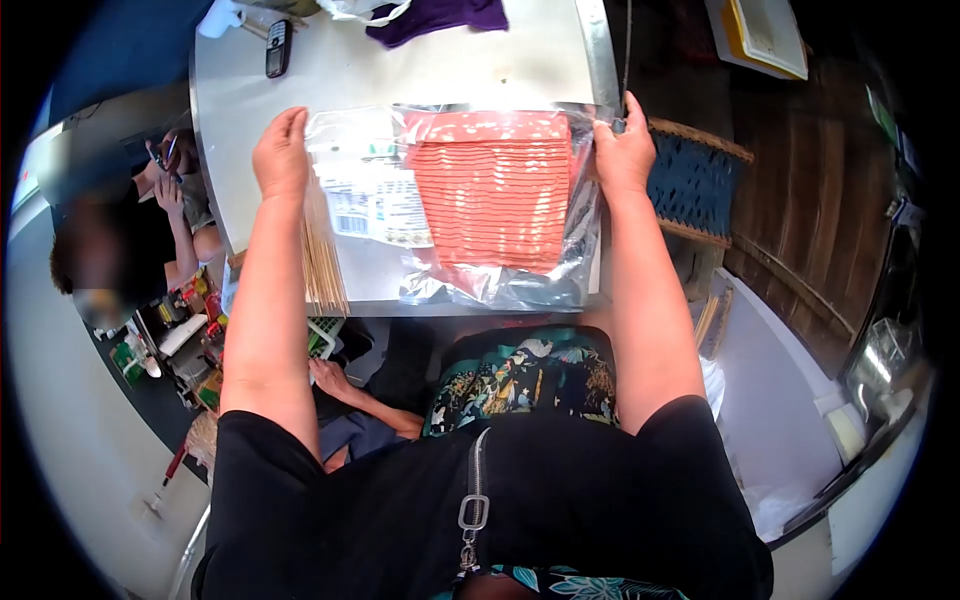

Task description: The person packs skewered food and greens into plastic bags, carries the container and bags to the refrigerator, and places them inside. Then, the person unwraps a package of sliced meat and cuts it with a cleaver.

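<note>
A clear plastic bag lies on the white table in front of me, with printed text on its left part. Inside it, or under its film, is an orange-red ribbed stack with thin dark cross lines; I cannot tell its kind. My left hand has its fingers closed at the bag's upper left edge. At the upper right edge, my right hand pinches the film, one finger pointing up. Thin wooden sticks lie beside my left forearm, partly covered by the bag.
On the white table lie a black phone and a purple cloth. Another person's hand is below the table's front edge. To the left sits a person; a blue woven seat stands at right.
</note>
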The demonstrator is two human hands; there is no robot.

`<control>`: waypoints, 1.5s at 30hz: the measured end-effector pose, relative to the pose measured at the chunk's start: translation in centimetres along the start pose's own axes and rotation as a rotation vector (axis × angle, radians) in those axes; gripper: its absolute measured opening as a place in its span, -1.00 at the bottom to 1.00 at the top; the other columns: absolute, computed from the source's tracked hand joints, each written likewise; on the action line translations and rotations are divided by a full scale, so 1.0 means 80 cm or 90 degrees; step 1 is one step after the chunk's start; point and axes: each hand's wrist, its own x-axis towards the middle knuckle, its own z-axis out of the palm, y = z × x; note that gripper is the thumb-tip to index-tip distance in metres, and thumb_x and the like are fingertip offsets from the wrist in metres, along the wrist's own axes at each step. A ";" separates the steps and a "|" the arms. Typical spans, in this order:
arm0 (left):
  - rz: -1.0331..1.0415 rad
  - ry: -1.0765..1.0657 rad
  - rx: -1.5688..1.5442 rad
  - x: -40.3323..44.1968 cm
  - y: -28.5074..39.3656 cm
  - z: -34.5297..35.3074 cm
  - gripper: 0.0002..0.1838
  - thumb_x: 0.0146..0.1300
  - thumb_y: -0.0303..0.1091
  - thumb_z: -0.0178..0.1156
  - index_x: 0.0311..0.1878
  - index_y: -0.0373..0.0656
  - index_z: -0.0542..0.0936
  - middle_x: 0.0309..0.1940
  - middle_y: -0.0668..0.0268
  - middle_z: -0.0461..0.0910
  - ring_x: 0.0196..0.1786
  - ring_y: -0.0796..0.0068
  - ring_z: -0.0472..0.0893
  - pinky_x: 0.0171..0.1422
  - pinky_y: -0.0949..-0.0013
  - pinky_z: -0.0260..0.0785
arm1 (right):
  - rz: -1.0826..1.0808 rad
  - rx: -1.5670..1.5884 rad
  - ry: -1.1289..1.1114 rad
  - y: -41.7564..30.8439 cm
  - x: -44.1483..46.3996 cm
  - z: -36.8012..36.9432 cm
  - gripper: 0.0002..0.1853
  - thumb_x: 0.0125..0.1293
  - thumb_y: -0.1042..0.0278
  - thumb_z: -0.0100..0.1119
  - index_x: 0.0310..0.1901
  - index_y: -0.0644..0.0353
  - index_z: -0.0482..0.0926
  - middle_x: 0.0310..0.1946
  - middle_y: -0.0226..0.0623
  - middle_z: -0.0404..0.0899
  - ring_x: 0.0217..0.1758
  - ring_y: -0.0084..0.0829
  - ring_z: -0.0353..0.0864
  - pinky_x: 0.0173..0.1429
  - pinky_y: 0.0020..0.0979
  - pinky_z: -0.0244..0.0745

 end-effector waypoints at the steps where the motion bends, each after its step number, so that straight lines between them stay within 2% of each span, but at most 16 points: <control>1: -0.029 0.012 0.021 0.001 -0.019 -0.014 -0.78 0.28 -0.20 0.18 -0.13 -0.09 0.65 -0.27 0.27 0.67 -0.25 0.41 0.63 -0.09 0.42 0.43 | 0.004 -0.012 -0.001 -0.004 0.001 -0.002 -0.38 0.09 0.28 0.23 0.26 -0.03 0.36 -0.08 -0.02 0.60 -0.04 -0.06 0.61 0.07 -0.19 0.48; 9: -0.153 0.064 0.000 -0.038 -0.076 -0.048 -0.73 0.30 -0.17 0.16 -0.10 -0.13 0.65 -0.41 0.35 0.63 -0.39 0.58 0.52 -0.20 0.47 0.40 | -0.091 0.006 0.002 -0.029 0.033 0.004 -0.39 0.06 0.33 0.23 0.23 0.11 0.40 -0.03 -0.03 0.59 0.00 -0.13 0.61 0.10 -0.28 0.46; 15: -0.171 0.097 -0.032 -0.052 -0.077 -0.046 -0.72 0.31 -0.17 0.15 -0.10 -0.17 0.64 -0.43 0.32 0.63 -0.37 0.54 0.56 -0.17 0.46 0.40 | -0.219 -0.076 0.016 -0.065 0.101 0.024 -0.39 0.05 0.26 0.19 0.22 0.12 0.41 -0.03 0.00 0.58 0.03 -0.07 0.58 0.12 -0.24 0.44; 19: -0.205 0.110 -0.020 -0.044 -0.096 -0.046 -0.71 0.31 -0.17 0.14 -0.09 -0.17 0.64 -0.42 0.31 0.63 -0.34 0.52 0.58 -0.16 0.44 0.40 | -0.217 -0.103 -0.014 -0.067 0.130 0.030 -0.38 0.05 0.23 0.18 0.23 0.10 0.41 -0.03 -0.01 0.58 0.01 -0.08 0.59 0.11 -0.23 0.45; 21: -0.335 0.120 0.056 -0.049 -0.124 -0.050 -0.71 0.32 -0.17 0.11 -0.07 -0.15 0.64 -0.44 0.28 0.64 -0.34 0.47 0.60 -0.13 0.39 0.41 | -0.230 -0.144 0.020 -0.059 0.137 0.033 -0.42 0.08 0.22 0.16 0.21 0.09 0.43 -0.10 -0.07 0.63 -0.05 -0.11 0.62 0.07 -0.26 0.46; 22: -0.337 0.122 0.053 -0.046 -0.130 -0.052 -0.71 0.32 -0.17 0.11 -0.07 -0.15 0.64 -0.44 0.28 0.64 -0.34 0.47 0.60 -0.13 0.39 0.41 | -0.234 -0.145 0.020 -0.052 0.140 0.032 -0.42 0.08 0.22 0.16 0.21 0.09 0.43 -0.10 -0.07 0.63 -0.05 -0.11 0.62 0.07 -0.26 0.46; 25: -0.332 0.044 0.041 -0.049 -0.120 -0.058 -0.71 0.31 -0.21 0.11 -0.01 -0.14 0.60 -0.31 0.25 0.64 -0.18 0.36 0.61 -0.01 0.35 0.38 | -0.094 0.019 -0.121 -0.052 0.115 -0.003 -0.50 0.17 0.20 0.14 0.17 0.12 0.47 -0.32 -0.20 0.66 -0.26 -0.26 0.65 -0.08 -0.35 0.48; 27: 0.054 0.245 0.465 -0.051 -0.074 -0.064 -0.66 0.23 -0.30 0.16 0.08 -0.11 0.54 -0.12 0.27 0.61 0.02 0.26 0.54 0.16 0.23 0.30 | -0.151 0.047 -0.037 -0.032 0.083 -0.026 -0.55 0.21 0.28 0.13 0.16 0.11 0.46 -0.40 -0.29 0.62 -0.34 -0.42 0.60 -0.14 -0.42 0.46; 28: 0.051 0.246 0.456 -0.054 -0.044 -0.068 -0.66 0.23 -0.30 0.16 0.08 -0.11 0.54 -0.12 0.27 0.61 0.02 0.26 0.54 0.16 0.23 0.30 | -0.144 0.089 -0.033 -0.031 0.055 -0.044 -0.56 0.22 0.31 0.13 0.17 0.10 0.46 -0.41 -0.31 0.60 -0.36 -0.46 0.58 -0.14 -0.45 0.45; 30: 0.281 0.240 0.427 -0.069 0.018 -0.071 -0.44 0.13 -0.38 0.24 0.24 -0.11 0.38 0.14 0.21 0.46 0.21 0.12 0.40 0.33 0.05 0.14 | -0.197 0.099 0.022 -0.012 0.003 -0.067 -0.52 0.22 0.33 0.17 0.21 0.16 0.43 -0.40 -0.37 0.59 -0.35 -0.57 0.54 -0.14 -0.48 0.44; 32: 0.451 0.059 0.301 -0.105 0.058 -0.043 -0.47 0.11 -0.36 0.25 0.20 -0.07 0.41 0.10 0.21 0.48 0.26 0.15 0.38 0.38 -0.05 0.07 | -0.052 0.128 0.010 0.021 -0.053 -0.082 -0.41 0.18 0.34 0.28 0.26 0.23 0.37 -0.36 -0.42 0.59 -0.32 -0.63 0.51 -0.14 -0.52 0.45; 34: 0.437 -0.173 0.075 -0.160 0.106 0.003 -0.50 0.11 -0.25 0.27 0.14 -0.08 0.45 0.08 0.25 0.49 0.26 0.21 0.37 0.43 -0.05 0.02 | 0.098 0.278 -0.012 0.050 -0.103 -0.079 -0.29 0.11 0.36 0.38 0.30 0.25 0.32 -0.33 -0.44 0.57 -0.30 -0.66 0.48 -0.15 -0.55 0.46; 36: 0.385 -0.218 0.066 -0.203 0.133 0.027 -0.52 0.13 -0.13 0.26 0.11 -0.05 0.47 0.05 0.30 0.52 0.21 0.28 0.42 0.46 -0.03 -0.01 | 0.114 0.187 0.024 0.058 -0.137 -0.072 -0.24 0.07 0.42 0.42 0.33 0.24 0.28 -0.29 -0.40 0.54 -0.38 -0.66 0.46 -0.28 -0.61 0.44; 39: 0.349 -0.272 0.125 -0.231 0.118 0.047 -0.55 0.14 -0.05 0.23 0.07 -0.03 0.51 -0.01 0.31 0.54 0.15 0.33 0.46 0.45 0.00 0.01 | 0.222 0.347 -0.021 0.076 -0.153 -0.057 -0.24 0.10 0.53 0.36 0.34 0.29 0.21 -0.31 -0.41 0.49 -0.52 -0.69 0.38 -0.52 -0.63 0.32; 42: 0.316 -0.352 0.241 -0.236 0.102 0.048 -0.58 0.15 -0.02 0.22 0.01 -0.02 0.55 -0.09 0.34 0.55 0.11 0.35 0.48 0.45 0.01 0.01 | 0.217 0.390 -0.043 0.080 -0.156 -0.053 -0.25 0.12 0.55 0.32 0.34 0.34 0.17 -0.30 -0.38 0.48 -0.54 -0.68 0.40 -0.52 -0.62 0.34; 45: 0.354 -0.316 0.179 -0.233 0.081 0.050 -0.66 0.11 -0.17 0.23 -0.05 -0.05 0.58 -0.15 0.36 0.56 0.07 0.35 0.49 0.43 0.06 0.06 | 0.212 0.319 -0.052 0.076 -0.151 -0.061 -0.25 0.12 0.51 0.30 0.34 0.36 0.17 -0.30 -0.35 0.50 -0.55 -0.67 0.40 -0.52 -0.60 0.37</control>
